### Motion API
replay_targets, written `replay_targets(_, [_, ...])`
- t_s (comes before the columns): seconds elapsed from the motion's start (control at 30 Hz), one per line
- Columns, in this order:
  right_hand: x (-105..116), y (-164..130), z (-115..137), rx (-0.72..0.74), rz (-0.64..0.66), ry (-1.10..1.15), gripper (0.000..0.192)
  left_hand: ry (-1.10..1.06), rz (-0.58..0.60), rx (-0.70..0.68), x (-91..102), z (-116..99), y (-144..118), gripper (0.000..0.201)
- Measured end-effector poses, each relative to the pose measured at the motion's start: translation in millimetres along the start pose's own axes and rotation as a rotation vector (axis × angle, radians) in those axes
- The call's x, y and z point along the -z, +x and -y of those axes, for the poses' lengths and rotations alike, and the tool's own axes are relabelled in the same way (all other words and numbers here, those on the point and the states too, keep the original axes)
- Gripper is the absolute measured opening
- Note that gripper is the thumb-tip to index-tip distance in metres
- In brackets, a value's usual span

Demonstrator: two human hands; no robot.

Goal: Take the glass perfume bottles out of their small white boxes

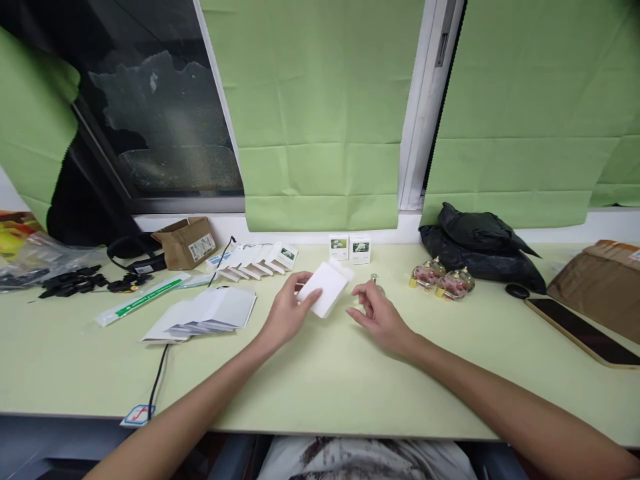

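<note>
My left hand (289, 311) holds a small white carton (325, 287) by its near end, lifted a little above the pale green table (320, 380); its top flap stands open. My right hand (376, 313) hovers just right of the carton with fingers loosely curled, apparently around a small clear bottle (375, 282) that is mostly hidden behind them. Two closed white cartons with flower pictures (349, 247) stand at the back by the wall.
A fan of flat unfolded cartons (256, 261) and a stack of white sheets (205, 313) lie left. Two round pinkish bottles (443, 279), a black bag (480, 250), a phone (583, 330), a brown parcel (605, 280) sit right. A cardboard box (186, 242) and black cable (160, 373) are left.
</note>
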State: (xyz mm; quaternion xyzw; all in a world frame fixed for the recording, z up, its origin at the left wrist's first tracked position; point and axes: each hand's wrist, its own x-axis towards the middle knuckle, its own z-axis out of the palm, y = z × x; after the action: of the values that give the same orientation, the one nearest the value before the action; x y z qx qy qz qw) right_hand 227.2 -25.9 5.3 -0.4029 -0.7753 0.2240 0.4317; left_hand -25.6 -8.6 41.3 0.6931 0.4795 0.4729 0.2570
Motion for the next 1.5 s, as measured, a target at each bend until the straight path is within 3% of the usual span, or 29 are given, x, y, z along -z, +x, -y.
replay_targets(0.1, [-5.1,0.0,-3.4,-0.058,0.151,0.051,0.031,-0.117,0.000,0.076,-6.4,3.5,17.4,0.051])
replay_targets(0.2, [-9.3,-0.1,-5.6,-0.125,0.228,0.187,0.037,-0.226,0.045,0.048,-15.1,8.1,19.5,0.051])
replay_targets(0.4, [-15.2,0.0,-12.3,-0.323,0.182,0.540,0.056,-0.296,0.220,0.058,-31.3,14.9,-1.6,0.049])
replay_targets(0.53, [-16.0,0.2,-12.6,-0.307,0.166,0.589,0.054,-0.276,0.201,0.039,-34.2,16.7,-5.7,0.044])
replay_targets(0.77, [-12.0,2.4,-8.2,-0.259,0.086,0.555,0.045,-0.267,0.144,-0.016,-28.2,19.2,-3.3,0.040])
replay_targets(0.93, [-11.4,3.3,-10.0,-0.254,0.103,0.546,0.052,-0.384,0.238,-0.003,-27.7,18.4,-4.3,0.044])
replay_targets(1.2, [-8.2,5.0,-12.0,-0.288,0.052,0.442,0.053,-0.382,0.366,0.008,-24.7,20.7,-1.2,0.042])
replay_targets(1.23, [-7.7,5.5,-11.1,-0.285,0.048,0.437,0.052,-0.380,0.343,0.009,-24.9,21.3,-1.7,0.044])
replay_targets(1.3, [-7.1,6.3,-9.1,-0.271,0.023,0.425,0.052,-0.297,0.186,-0.023,-25.8,20.1,-5.1,0.048])
replay_targets(1.37, [-6.7,6.4,-7.6,-0.244,-0.024,0.410,0.053,-0.147,0.021,-0.107,-26.6,14.7,-11.0,0.047])
replay_targets(1.4, [-6.4,6.2,-6.9,-0.235,-0.040,0.406,0.053,-0.092,0.004,-0.156,-26.9,10.6,-14.5,0.045])
replay_targets(1.5, [-4.4,4.4,-4.2,-0.216,-0.020,0.401,0.054,-0.145,0.185,-0.216,-28.4,-1.5,-22.8,0.048])
